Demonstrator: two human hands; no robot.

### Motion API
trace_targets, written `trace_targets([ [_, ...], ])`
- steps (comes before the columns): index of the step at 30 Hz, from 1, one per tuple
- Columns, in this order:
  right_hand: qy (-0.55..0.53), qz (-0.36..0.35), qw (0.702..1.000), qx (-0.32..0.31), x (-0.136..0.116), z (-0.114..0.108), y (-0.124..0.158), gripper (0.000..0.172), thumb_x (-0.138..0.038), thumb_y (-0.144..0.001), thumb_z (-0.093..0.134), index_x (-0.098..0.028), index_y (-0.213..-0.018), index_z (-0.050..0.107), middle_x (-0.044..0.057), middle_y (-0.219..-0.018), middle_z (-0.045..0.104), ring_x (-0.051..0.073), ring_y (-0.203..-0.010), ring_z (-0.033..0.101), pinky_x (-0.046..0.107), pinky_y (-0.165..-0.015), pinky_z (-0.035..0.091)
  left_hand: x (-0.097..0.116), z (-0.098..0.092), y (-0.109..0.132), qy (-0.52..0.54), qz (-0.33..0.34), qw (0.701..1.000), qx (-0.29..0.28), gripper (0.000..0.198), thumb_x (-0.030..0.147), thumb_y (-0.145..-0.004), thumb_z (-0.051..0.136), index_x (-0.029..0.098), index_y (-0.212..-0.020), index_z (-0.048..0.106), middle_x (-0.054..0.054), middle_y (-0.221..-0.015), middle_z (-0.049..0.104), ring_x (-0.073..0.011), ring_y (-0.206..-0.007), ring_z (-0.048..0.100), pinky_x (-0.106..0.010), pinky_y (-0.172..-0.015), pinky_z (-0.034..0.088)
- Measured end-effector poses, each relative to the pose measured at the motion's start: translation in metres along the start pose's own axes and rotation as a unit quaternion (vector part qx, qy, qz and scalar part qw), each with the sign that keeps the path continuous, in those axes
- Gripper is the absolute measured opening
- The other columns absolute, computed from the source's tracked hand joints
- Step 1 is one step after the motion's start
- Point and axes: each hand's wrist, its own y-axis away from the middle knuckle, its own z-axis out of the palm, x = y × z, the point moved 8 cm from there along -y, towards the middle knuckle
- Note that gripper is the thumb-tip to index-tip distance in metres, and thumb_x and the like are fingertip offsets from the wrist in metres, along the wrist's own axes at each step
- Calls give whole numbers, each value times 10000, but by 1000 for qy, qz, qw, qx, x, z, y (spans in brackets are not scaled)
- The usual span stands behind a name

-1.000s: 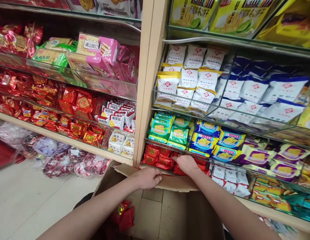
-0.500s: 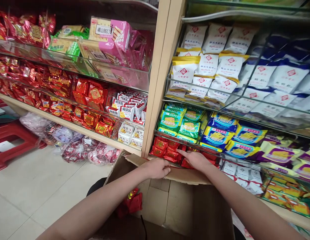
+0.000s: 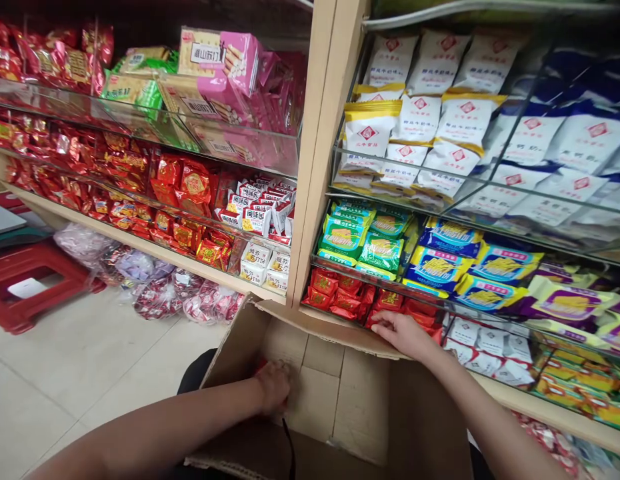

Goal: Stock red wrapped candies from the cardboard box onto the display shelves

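An open cardboard box [image 3: 340, 400] stands on the floor against the shelves. My left hand [image 3: 274, 385] is down inside the box at its left side, fingers curled over red snack packets that are mostly hidden beneath it. My right hand [image 3: 405, 331] rests on the box's far flap at the lowest clear bin, fingertips touching the red packets [image 3: 340, 293] there, fingers stretched flat.
Wooden shelves with clear acrylic bins hold green [image 3: 360, 240], blue-yellow [image 3: 450, 260], white [image 3: 415, 133] and pink [image 3: 225, 67] snack packs. Bags of wrapped sweets [image 3: 155, 293] lie on the tiled floor under the left shelf. A red stool [image 3: 25, 280] stands at far left.
My left hand has left the box's far flap and dropped down into the box onto the red packets. My right hand has shifted slightly right along the red packet bin.
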Motion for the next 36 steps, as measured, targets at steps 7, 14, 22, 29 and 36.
trace_targets([
  [7, -8, 30, 999, 16, -2, 2, 4, 237, -291, -794, 448, -182, -938, 601, 44, -890, 674, 173, -816, 611, 249, -703, 441, -14, 21, -12, -32, -65, 997, -3, 336, 37, -724, 416, 144, -975, 612, -162, -1042, 549, -293, -988, 471, -399, -763, 375],
  [14, -4, 44, 999, 24, -3, -3, 8, 240, -294, -796, 438, -184, -935, 598, 52, -909, 672, 190, -822, 609, 267, -699, 429, -26, 22, -13, -11, -64, 998, 20, 291, 82, -693, 459, 146, -934, 608, -145, -1034, 550, -288, -1010, 447, -416, -800, 356],
  [22, -14, 44, 998, 39, -3, -4, 10, 229, -295, -795, 442, -194, -921, 605, 49, -912, 671, 190, -825, 608, 263, -706, 431, -10, -6, 2, 60, 39, 997, 29, 153, 162, -711, 495, 203, -810, 603, -40, -889, 614, -222, -952, 492, -350, -863, 339],
  [29, -78, 4, 986, 146, -26, -32, 21, 247, -282, -828, 403, -178, -935, 599, 73, -955, 644, 187, -878, 585, 287, -792, 434, 32, -97, 37, 332, 95, 926, 156, 265, 284, -723, 572, 216, -974, 519, -17, -915, 583, -147, -799, 538, -226, -678, 412],
  [36, -527, -38, 843, 99, -85, -10, 61, 414, -380, -756, 561, -213, -1125, 473, 75, -1035, 617, 190, -925, 580, 326, -773, 490, 33, -149, 32, 718, 70, 628, 292, 362, 311, -663, 664, 191, -902, 421, 60, -642, 492, -52, -517, 446, -190, -527, 413],
])
